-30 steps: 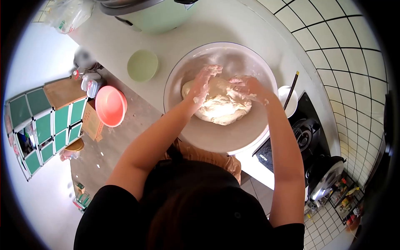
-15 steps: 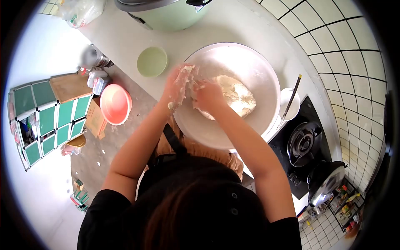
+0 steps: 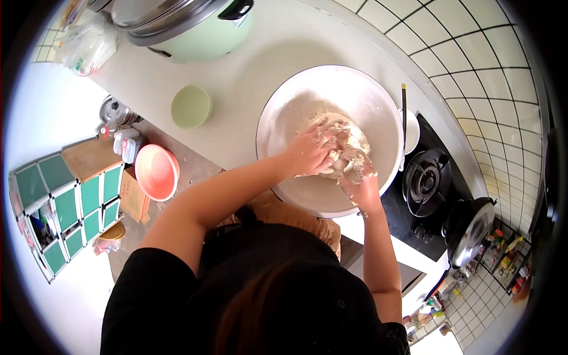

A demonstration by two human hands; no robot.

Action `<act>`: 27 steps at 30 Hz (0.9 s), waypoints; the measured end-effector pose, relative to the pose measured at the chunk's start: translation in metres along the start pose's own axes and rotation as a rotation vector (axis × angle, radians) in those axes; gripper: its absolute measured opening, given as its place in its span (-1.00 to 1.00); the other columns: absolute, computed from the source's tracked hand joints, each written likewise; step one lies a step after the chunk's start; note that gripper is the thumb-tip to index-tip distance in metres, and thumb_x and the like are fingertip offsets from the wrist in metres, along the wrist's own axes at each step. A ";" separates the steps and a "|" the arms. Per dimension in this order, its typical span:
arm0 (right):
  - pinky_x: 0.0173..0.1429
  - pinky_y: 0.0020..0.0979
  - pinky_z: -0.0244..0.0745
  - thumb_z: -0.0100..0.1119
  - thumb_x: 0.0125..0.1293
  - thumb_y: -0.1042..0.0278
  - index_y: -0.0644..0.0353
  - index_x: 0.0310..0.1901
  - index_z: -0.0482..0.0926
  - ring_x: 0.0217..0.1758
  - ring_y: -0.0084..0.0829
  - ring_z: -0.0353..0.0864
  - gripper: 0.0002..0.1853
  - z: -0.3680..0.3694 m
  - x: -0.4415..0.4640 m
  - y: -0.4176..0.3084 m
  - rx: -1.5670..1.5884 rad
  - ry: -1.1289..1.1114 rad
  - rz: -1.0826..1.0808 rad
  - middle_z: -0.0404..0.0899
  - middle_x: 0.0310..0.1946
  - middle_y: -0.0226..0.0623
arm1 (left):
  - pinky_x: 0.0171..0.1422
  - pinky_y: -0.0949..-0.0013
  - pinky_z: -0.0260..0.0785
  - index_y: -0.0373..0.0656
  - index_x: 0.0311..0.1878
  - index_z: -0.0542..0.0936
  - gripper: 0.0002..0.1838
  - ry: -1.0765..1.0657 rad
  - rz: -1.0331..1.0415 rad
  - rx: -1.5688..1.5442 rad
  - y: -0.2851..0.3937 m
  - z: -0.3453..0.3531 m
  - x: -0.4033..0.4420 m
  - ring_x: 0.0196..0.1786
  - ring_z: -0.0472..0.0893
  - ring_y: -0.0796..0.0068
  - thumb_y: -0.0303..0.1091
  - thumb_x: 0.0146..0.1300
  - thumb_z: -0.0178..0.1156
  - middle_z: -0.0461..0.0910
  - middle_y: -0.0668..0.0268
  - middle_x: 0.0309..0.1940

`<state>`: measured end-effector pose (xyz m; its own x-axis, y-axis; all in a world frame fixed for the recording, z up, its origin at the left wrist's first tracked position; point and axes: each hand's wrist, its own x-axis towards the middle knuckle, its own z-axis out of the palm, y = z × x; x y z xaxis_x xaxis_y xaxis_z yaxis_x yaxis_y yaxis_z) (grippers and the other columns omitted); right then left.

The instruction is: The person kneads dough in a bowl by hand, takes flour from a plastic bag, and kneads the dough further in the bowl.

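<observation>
A lump of pale, sticky dough (image 3: 357, 135) lies in a wide, light-coloured basin (image 3: 284, 121) in front of me. My left hand (image 3: 312, 149) reaches in from the left and rests on the dough with its fingers spread. Over the basin's right side, my right hand (image 3: 362, 184) is thickly smeared with dough; its fingers curl against a clump beside my left fingertips. Bits of dough cling to both hands and to the right wrist. The clump partly hides the right fingertips.
On the counter stand a small green bowl (image 3: 191, 107) and a pale green cooker (image 3: 201, 41). Right of the basin are a white bowl (image 3: 412, 133) with a dark stick across it and a gas burner (image 3: 426, 182). A pink tub (image 3: 157, 172) is down at the left.
Both hands have moved right and down onto the dough. Earlier they met at the basin's left rim, with the left hand raised and dough-coated. The view has shifted too.
</observation>
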<state>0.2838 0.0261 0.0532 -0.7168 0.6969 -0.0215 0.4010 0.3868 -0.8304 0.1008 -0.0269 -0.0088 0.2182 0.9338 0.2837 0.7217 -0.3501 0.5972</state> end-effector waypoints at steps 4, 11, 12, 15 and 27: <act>0.21 -0.20 0.34 0.16 0.09 0.51 0.30 -0.01 0.50 0.13 -0.08 0.46 -0.64 -0.016 -0.015 -0.001 0.109 0.259 0.083 0.50 0.00 -0.05 | 0.42 0.07 0.12 -0.12 0.24 0.41 -0.44 0.040 0.115 -0.077 0.006 0.012 0.033 0.36 0.28 0.18 -0.27 0.13 0.17 0.27 0.25 0.32; 0.34 -0.12 0.17 -0.09 0.32 0.30 0.28 0.16 0.41 0.28 -0.02 0.29 -0.59 -0.002 0.018 0.029 -0.068 0.389 0.237 0.37 0.17 0.03 | 0.41 -0.06 0.05 -0.19 0.23 0.41 -0.37 -0.187 0.077 0.049 0.017 0.030 0.055 0.34 0.30 0.05 -0.13 0.08 0.16 0.39 0.11 0.23; 0.35 -0.11 0.15 -0.10 0.33 0.29 0.27 0.17 0.40 0.29 0.00 0.28 -0.58 0.004 0.025 0.033 -0.017 0.398 0.266 0.36 0.17 0.04 | 0.41 -0.08 0.02 -0.19 0.22 0.41 -0.38 -0.233 0.055 0.090 0.018 0.031 0.057 0.34 0.28 0.04 -0.12 0.08 0.14 0.39 0.10 0.23; 0.26 -0.08 0.22 -0.10 0.32 0.20 0.17 0.12 0.45 0.17 0.01 0.37 -0.60 0.025 0.037 0.067 -0.096 0.442 0.121 0.43 0.09 -0.03 | 0.42 -0.08 0.02 -0.13 0.19 0.45 -0.43 -0.214 0.025 0.158 0.006 0.038 0.058 0.33 0.30 0.08 -0.14 0.09 0.08 0.39 0.13 0.24; 0.13 -0.04 0.21 -0.05 0.12 0.03 -0.14 0.01 0.53 0.01 -0.13 0.41 -0.59 0.038 0.099 0.094 -0.456 0.523 0.242 0.49 -0.05 -0.32 | 0.37 -0.11 0.03 -0.06 0.06 0.56 -0.57 -0.114 0.007 0.233 -0.066 0.040 0.078 0.28 0.34 0.11 -0.16 0.12 0.05 0.47 0.21 0.13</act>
<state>0.2288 0.1090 -0.0483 -0.2584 0.9475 0.1882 0.7925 0.3194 -0.5196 0.0969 0.0721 -0.0559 0.2872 0.9382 0.1931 0.8488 -0.3427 0.4025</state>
